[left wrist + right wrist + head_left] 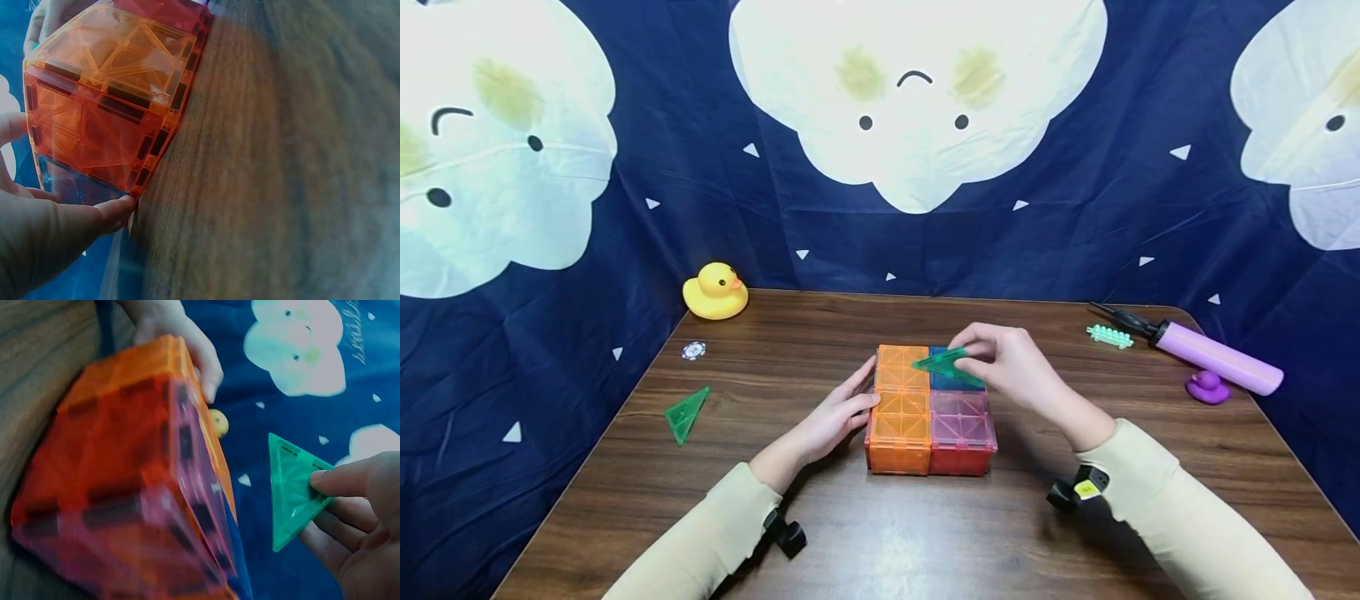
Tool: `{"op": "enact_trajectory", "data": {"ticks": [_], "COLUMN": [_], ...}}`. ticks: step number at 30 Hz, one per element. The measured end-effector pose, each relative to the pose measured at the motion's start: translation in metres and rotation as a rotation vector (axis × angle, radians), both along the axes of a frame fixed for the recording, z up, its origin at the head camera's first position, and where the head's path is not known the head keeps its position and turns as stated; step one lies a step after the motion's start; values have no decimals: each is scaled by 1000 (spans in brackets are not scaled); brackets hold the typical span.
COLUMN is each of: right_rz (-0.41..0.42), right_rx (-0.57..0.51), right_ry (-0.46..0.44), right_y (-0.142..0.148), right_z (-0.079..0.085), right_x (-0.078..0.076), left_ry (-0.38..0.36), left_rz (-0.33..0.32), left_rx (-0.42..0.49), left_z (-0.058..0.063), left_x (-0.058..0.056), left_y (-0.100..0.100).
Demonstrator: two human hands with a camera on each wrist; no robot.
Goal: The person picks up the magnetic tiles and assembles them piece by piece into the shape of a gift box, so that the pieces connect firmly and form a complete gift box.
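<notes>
A low box of translucent magnetic tiles [902,417] sits mid-table. Its top shows orange tiles on the left, a purple tile [961,417] at front right and a blue tile [955,382] at back right. My left hand [831,423] rests against the box's left side, thumb near the top edge; in the left wrist view its fingers [115,212] touch the side wall. Above the blue tile, my right hand [1003,362] pinches a green triangular magnetic tile [951,365] between thumb and fingers. The right wrist view shows this triangle [294,490] held apart from the box.
Another green triangular tile [687,414] lies to the left, below a poker chip [693,350] and a yellow rubber duck [716,292]. At the right are a purple hand pump [1217,357], a small purple duck [1207,387] and a mint-green toy strip [1109,336]. A blue curtain [850,233] hangs behind.
</notes>
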State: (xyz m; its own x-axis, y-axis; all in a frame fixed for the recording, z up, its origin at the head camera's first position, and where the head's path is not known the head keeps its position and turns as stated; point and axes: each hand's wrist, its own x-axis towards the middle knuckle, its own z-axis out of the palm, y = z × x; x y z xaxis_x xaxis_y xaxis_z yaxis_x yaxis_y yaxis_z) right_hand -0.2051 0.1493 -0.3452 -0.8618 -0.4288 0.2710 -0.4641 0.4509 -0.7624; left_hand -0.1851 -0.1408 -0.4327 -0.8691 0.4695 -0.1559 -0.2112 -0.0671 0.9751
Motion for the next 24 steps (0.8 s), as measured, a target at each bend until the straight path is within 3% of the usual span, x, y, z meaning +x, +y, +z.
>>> {"op": "enact_trajectory", "data": {"ticks": [10, 24], "right_rz": [130, 162], "right_rx": [9, 69], "right_ry": [-22, 7], "right_y": [-36, -50], "right_z": [-9, -15], "right_x": [-4, -11], "left_ry": [2, 0], "left_rz": [-7, -8], "left_rx": [2, 9], "left_z": [-1, 0], "left_x": [0, 0], "left_y": [0, 0]}}
